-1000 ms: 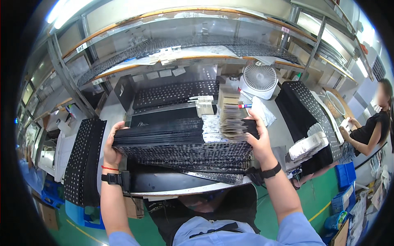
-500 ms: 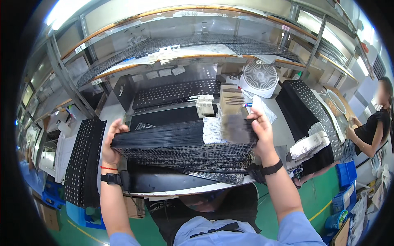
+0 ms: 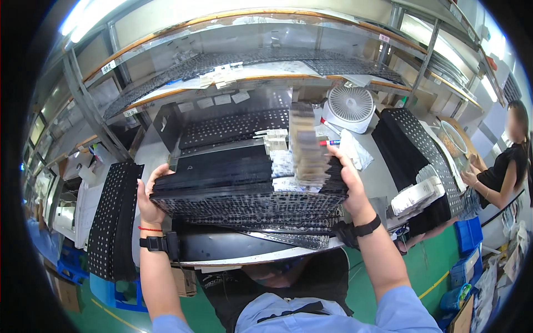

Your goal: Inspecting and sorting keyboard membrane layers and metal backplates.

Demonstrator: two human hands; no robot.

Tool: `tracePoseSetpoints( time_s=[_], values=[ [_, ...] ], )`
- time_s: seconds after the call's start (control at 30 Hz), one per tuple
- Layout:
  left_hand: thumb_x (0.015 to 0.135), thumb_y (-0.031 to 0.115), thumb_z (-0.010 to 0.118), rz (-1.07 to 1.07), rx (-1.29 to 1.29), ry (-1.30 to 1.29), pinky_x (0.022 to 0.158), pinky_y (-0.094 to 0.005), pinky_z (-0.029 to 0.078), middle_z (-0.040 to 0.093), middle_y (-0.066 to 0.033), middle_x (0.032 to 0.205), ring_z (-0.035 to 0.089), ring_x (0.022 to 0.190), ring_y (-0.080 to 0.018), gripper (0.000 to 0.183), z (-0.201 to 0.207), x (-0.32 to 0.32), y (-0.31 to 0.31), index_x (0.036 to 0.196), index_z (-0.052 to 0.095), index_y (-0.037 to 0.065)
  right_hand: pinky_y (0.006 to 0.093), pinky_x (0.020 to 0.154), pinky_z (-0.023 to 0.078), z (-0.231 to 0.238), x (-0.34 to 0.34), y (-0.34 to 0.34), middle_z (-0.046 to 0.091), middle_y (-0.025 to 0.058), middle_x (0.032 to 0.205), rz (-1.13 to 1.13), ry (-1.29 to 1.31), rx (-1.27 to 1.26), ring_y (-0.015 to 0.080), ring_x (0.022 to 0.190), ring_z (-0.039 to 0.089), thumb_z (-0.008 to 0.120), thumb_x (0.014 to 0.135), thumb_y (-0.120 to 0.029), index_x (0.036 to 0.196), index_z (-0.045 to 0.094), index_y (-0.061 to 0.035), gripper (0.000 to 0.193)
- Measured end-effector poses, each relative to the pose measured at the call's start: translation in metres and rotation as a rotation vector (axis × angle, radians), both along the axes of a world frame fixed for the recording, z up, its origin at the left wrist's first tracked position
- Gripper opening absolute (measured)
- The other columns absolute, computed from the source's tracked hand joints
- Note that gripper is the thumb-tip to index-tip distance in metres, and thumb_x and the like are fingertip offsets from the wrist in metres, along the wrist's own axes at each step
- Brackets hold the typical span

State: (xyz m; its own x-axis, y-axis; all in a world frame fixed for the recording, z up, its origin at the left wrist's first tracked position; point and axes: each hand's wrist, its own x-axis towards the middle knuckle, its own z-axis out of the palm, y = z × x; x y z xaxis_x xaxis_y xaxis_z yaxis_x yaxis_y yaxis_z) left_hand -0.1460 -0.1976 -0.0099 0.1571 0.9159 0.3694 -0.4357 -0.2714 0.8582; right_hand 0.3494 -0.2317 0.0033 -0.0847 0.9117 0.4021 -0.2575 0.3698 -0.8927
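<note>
A thick stack of black sheets (image 3: 216, 177) with a grey-patterned front edge spans the space between my two hands over the workbench. My left hand (image 3: 150, 200) presses against its left end, thumb raised and fingers partly hidden behind it. At the right end, my right hand (image 3: 355, 188) grips it with the fingers along the side. White and beige paper tags (image 3: 309, 158) stick up in a blurred bundle from the stack's right part. More patterned black strips (image 3: 294, 237) lie fanned out underneath, nearest my right wrist.
A white fan (image 3: 351, 105) stands at the back right, near a red-and-blue marker (image 3: 330, 142) and a crumpled plastic bag (image 3: 355, 150). Dotted black sheets hang over both sides: left pile (image 3: 114, 216), right pile (image 3: 405, 144). A shelf (image 3: 250, 77) runs above. A person (image 3: 505, 166) works at right.
The stack's top has tilted and spread, showing more of its black upper surface. The tags have shifted slightly left and up. My left hand has moved a little, its thumb now apart.
</note>
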Motion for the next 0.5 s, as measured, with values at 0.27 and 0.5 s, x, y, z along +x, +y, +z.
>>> tracePoseSetpoints(
  time_s=[0.27, 0.5],
  values=[
    [0.099, 0.045, 0.051, 0.177, 0.143, 0.14, 0.103, -0.0365, 0.045, 0.059, -0.0139, 0.127, 0.059, 0.117, -0.0225, 0.062, 0.002, 0.015, -0.011, 0.142, 0.047, 0.0, 0.0363, 0.114, 0.033, -0.008, -0.01, -0.017, 0.046, 0.0123, 0.142, -0.082, -0.089, 0.131, 0.0221, 0.132, 0.046, 0.078, 0.082, -0.045, 0.158, 0.022, -0.0025, 0.103],
    [0.094, 0.04, 0.058, 0.25, 0.105, 0.141, 0.103, -0.0346, 0.044, 0.06, -0.014, 0.125, 0.058, 0.115, -0.0199, 0.066, -0.002, 0.016, -0.018, 0.145, 0.042, 0.001, 0.0349, 0.111, 0.037, -0.007, -0.011, -0.019, 0.048, 0.0105, 0.14, -0.13, -0.063, 0.087, 0.0203, 0.128, 0.048, 0.077, 0.084, -0.025, 0.157, 0.025, -0.0036, 0.092]
  ],
)
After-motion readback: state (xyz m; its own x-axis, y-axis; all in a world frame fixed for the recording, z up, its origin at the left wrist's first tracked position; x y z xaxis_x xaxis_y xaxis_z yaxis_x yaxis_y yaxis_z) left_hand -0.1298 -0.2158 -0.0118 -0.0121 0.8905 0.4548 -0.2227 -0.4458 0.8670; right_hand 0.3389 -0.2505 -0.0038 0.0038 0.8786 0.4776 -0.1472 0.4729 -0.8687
